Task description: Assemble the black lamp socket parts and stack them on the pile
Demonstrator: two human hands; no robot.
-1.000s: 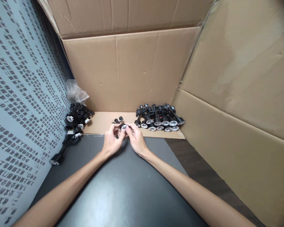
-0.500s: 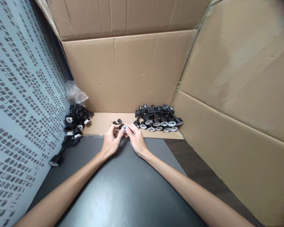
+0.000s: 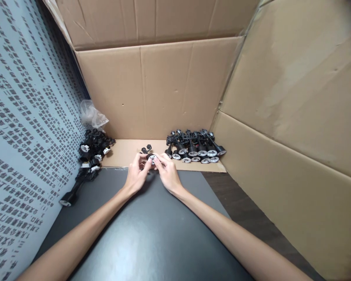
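Both hands hold one black miniature lamp post (image 3: 152,156), its round base with a white disc turned towards me. My left hand (image 3: 137,173) is closed on its left side, thumb against the disc. From the right, my right hand (image 3: 167,173) grips the same base, its thumb pressed on the disc too. Dark lantern-like tips (image 3: 146,148) of the piece show beyond the fingers; the rest of its stem is hidden by the hands. Just right of my right hand lie rows of similar lamp posts (image 3: 192,150), white discs facing me.
At the left, a tangled heap of black lamp parts (image 3: 90,156) with white pieces leans by the printed panel (image 3: 23,117). One lamp post (image 3: 68,198) lies nearer me. Behind the heap is a clear plastic bag (image 3: 92,114). Cardboard walls (image 3: 178,86) enclose the grey mat (image 3: 152,234).
The held lamp post has tilted slightly, and its lantern tips show a little higher beyond the fingers. Both hands keep nearly the same place and grip.
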